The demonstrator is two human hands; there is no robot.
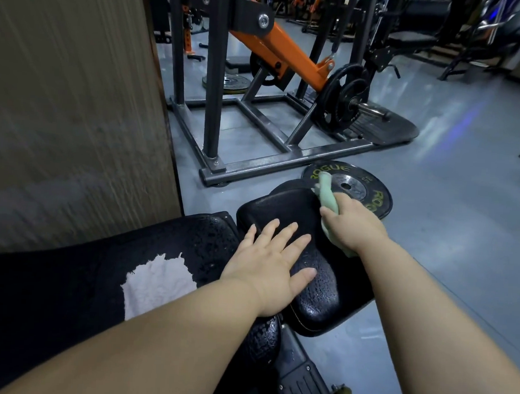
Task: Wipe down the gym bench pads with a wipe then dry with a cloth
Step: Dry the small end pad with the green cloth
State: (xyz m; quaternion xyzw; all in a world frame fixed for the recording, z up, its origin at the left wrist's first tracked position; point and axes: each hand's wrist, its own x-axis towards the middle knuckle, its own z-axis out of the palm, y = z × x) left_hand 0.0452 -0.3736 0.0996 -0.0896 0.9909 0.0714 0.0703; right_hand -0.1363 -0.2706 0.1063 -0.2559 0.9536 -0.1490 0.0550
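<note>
Head view: right hand (352, 227) grips green wipe (327, 196) on the pad (285, 207).
Left hand (267, 268) lies flat, open; it may slip, since the pad looks wet.

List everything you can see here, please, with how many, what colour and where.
seat pad: one, black, under both hands.
long pad: one, black, lower left, next to the seat pad.
cloth: one, white, lying on the long pad.
wipe: one, pale green, at the seat pad's right edge.
weight plate: one, black with yellow lettering, flat on the floor beyond the seat pad.
machine: one, orange and dark grey, behind the weight plate.
wooden panel: one, brown, left.
floor: grey, all around.
left hand: flat on the seat pad, fingers spread.
right hand: fingers gripping the wipe.
</note>
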